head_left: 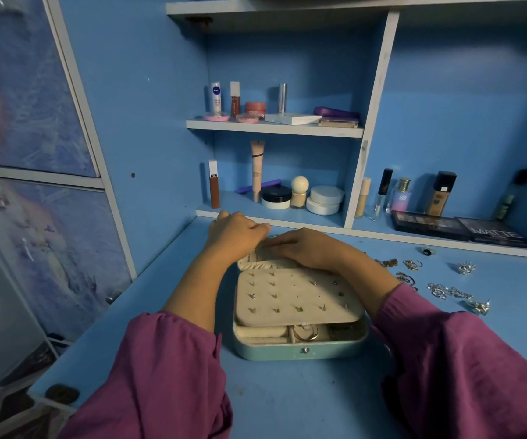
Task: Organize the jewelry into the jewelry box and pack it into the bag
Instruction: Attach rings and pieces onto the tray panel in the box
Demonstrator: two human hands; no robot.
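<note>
Blue shelving with cosmetics backs a blue tabletop [287, 400], and the jewelry box [300, 346] sits near its middle; all places below are told from that box. It is a small teal hard-shell case with a snap at its near wall, standing open, with a cream earring panel [293, 299] lying over its tray and studs poking through it. At its far edge the left hand [236, 237] has fingers curled at the cream padded flap [257, 263], though whether that grip actually pinches the flap I cannot tell. The right hand [306, 248] lies flat over the same far edge, fingers fairly straight, pressing rather than holding. To the box's right, loose jewelry [445, 291] lies scattered: rings, chains and brooch-like pieces, apart from the box. No bag is in view. The box looks light and rigid, so it should carry well by its two side walls once snapped shut. The panel seems soft and bendy, best lifted by an edge. The loose pieces are likely tiny, slippery and prone to tangle, so fingertip pinches, one piece each, suit them.
</note>
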